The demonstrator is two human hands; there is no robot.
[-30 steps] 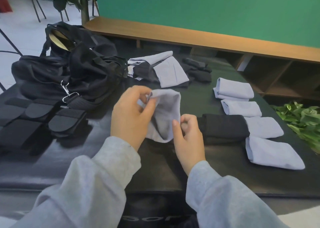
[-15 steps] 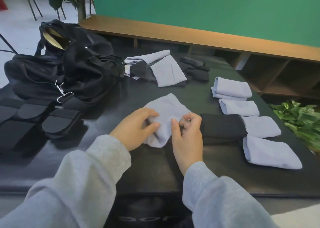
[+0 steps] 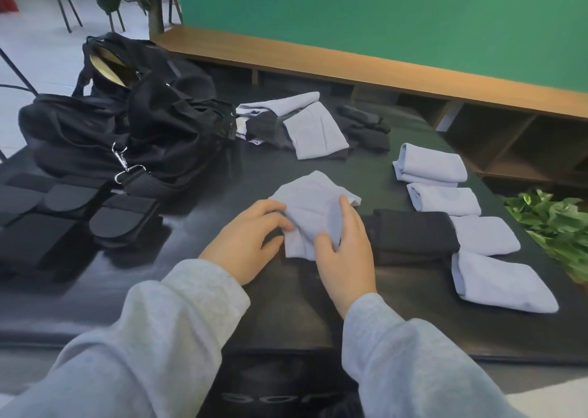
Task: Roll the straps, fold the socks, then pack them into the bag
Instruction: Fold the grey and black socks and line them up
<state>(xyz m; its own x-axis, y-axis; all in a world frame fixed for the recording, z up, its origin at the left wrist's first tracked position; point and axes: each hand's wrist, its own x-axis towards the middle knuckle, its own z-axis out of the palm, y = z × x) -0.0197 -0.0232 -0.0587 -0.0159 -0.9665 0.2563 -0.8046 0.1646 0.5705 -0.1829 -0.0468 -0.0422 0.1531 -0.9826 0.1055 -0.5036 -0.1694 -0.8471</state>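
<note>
A light lavender sock (image 3: 313, 209) lies bunched on the black table (image 3: 286, 306) in front of me. My left hand (image 3: 246, 242) touches its left edge with its fingertips. My right hand (image 3: 346, 249) grips its right side, thumb under the near edge and fingers curled over the top. Folded lavender socks (image 3: 429, 166) line the right side beside a folded black sock (image 3: 413, 231). An unfolded pile of socks (image 3: 305, 128) lies further back. The black bag (image 3: 127, 131) sits at the left, with black straps (image 3: 63, 214) in front of it.
A wooden bench (image 3: 350, 64) runs along the green wall behind the table. Green leaves (image 3: 556, 227) hang by the table's right edge. Chair legs (image 3: 66, 10) stand on the floor at the far left.
The lavender sock, held up in both hands a second ago, now lies on the table. My right hand has shifted from pinching its edge to gripping over its right side.
</note>
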